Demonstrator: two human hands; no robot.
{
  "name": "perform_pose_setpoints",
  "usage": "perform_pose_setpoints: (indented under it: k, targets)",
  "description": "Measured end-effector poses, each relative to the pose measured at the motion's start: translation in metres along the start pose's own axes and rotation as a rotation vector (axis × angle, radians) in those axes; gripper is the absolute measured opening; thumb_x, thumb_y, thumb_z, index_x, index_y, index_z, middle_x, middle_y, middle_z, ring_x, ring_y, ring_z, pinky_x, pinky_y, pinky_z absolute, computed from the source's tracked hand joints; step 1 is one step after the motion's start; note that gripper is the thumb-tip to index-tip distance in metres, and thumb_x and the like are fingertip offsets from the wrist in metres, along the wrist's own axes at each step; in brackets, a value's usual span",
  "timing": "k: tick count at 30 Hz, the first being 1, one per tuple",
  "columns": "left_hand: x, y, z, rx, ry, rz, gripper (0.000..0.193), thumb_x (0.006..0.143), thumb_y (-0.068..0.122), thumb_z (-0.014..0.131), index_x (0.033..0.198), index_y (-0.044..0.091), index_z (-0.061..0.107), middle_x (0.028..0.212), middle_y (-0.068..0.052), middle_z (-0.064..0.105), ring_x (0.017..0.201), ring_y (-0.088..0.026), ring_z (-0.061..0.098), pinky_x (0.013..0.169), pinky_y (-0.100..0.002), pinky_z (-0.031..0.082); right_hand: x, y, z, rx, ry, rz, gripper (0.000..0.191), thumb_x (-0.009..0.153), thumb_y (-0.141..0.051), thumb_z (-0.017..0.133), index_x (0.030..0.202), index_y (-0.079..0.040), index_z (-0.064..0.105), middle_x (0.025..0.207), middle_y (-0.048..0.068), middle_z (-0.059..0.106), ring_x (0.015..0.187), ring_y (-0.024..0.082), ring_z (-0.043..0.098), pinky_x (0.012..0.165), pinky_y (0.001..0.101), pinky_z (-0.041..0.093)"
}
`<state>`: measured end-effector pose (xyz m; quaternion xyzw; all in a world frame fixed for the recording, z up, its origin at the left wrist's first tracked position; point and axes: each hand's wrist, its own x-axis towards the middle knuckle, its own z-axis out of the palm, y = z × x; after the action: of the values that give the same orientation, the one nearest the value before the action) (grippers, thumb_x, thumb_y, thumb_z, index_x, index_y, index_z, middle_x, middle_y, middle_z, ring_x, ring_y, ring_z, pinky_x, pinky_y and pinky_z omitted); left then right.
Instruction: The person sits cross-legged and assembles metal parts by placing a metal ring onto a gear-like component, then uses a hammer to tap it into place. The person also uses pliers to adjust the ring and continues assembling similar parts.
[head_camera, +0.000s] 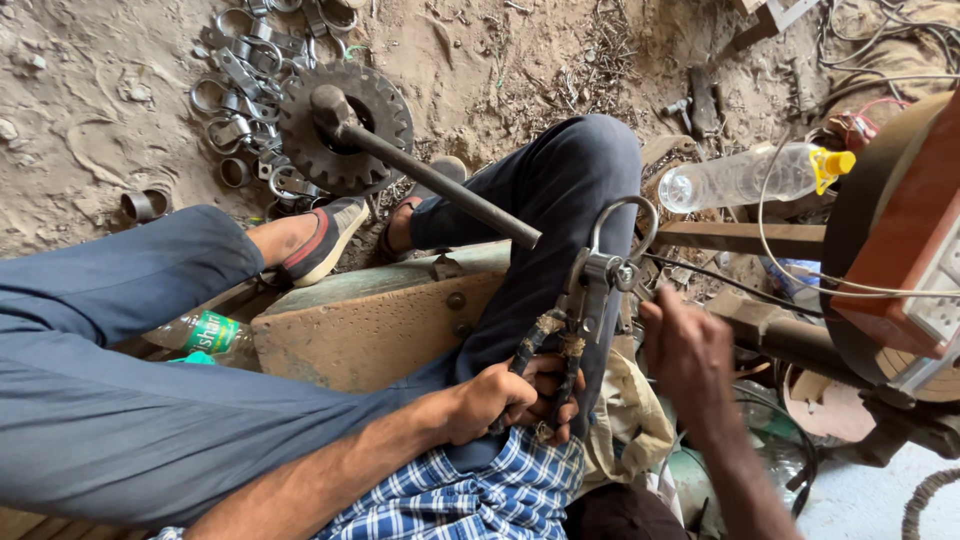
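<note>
Dirt floor (90, 110) fills the top of the head view, scattered with scrap. Person sits on it, legs in blue trousers (110, 400) stretched out, one knee bent up at centre. Rusty metal block (370, 325) sits between the legs. At right, big round machine (900, 250) with red-brown face, partly out of view. Toothed gear wheel (345, 125) lies flat on the floor at top centre, a long dark bar (440, 185) standing in its hole and slanting down toward the knee. Pile of metal clamps (245, 70) just left of the gear. Clear plastic bottle (745, 178) with yellow cap lies at upper right. Left hand (510, 400) has a closed grip around the handles of locking pliers (565, 330), jaws clamped on a metal clamp ring (622, 238) held up by the knee. Right hand (690, 355) is just right of the pliers, fingers curled near a thin wire (720, 282); cannot tell if its grip holds it.
</note>
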<state>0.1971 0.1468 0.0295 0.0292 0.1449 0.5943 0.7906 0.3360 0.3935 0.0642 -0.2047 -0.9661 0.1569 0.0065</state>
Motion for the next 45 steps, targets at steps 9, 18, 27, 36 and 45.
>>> perform_pose_setpoints:
  k: [9, 18, 27, 36, 45]
  targets:
    - [0.003, -0.002, 0.014, -0.047, 0.016, 0.092, 0.057, 0.075, 0.003, 0.043, 0.13, 0.0, 0.051, 0.103, -0.012, 0.064, 0.093, -0.024, 0.064, 0.085, -0.035, 0.052, -0.01, -0.089, -0.004, 0.1, 0.007, 0.492, 0.044, 0.108, -0.035, 0.037, 0.084, -0.006, 0.06, 0.047, 0.006, 0.052, 0.032, 0.017, 0.046, 0.027, 0.0331, 0.037]
    - [-0.005, 0.007, 0.022, 0.119, 0.099, 0.07, 0.054, 0.073, 0.008, 0.042, 0.125, -0.002, 0.054, 0.097, -0.014, 0.062, 0.09, -0.026, 0.065, 0.085, -0.037, 0.056, -0.008, -0.093, -0.013, 0.298, -0.073, 0.44, 0.043, 0.107, -0.035, 0.038, 0.085, -0.005, 0.061, 0.049, 0.007, 0.056, 0.035, 0.015, 0.047, 0.032, 0.0312, 0.035]
    - [-0.012, -0.001, 0.009, 0.054, 0.081, 0.048, 0.062, 0.072, 0.007, 0.041, 0.132, -0.002, 0.051, 0.099, -0.013, 0.063, 0.098, -0.028, 0.067, 0.09, -0.036, 0.054, -0.036, -0.038, -0.036, 0.285, 0.12, 0.405, 0.031, 0.109, -0.03, 0.055, 0.107, -0.008, 0.075, 0.061, 0.008, 0.06, 0.04, 0.013, 0.05, 0.037, 0.0302, 0.034]
    - [-0.009, 0.002, 0.01, -0.006, 0.027, 0.022, 0.061, 0.072, 0.006, 0.04, 0.132, -0.002, 0.05, 0.099, -0.014, 0.061, 0.098, -0.03, 0.066, 0.091, -0.038, 0.054, -0.01, -0.026, -0.042, 0.071, 0.163, 0.0, 0.02, 0.11, -0.018, 0.053, 0.115, -0.005, 0.067, 0.096, 0.01, 0.07, 0.087, 0.022, 0.059, 0.082, 0.0384, 0.046]
    - [-0.011, 0.008, 0.018, 0.066, 0.105, 0.027, 0.061, 0.071, 0.006, 0.039, 0.13, -0.004, 0.051, 0.098, -0.013, 0.061, 0.094, -0.027, 0.065, 0.089, -0.036, 0.053, 0.02, -0.015, -0.042, -0.095, 0.031, -0.212, 0.019, 0.1, -0.016, 0.059, 0.109, -0.003, 0.069, 0.089, 0.011, 0.07, 0.078, 0.022, 0.061, 0.073, 0.0404, 0.052]
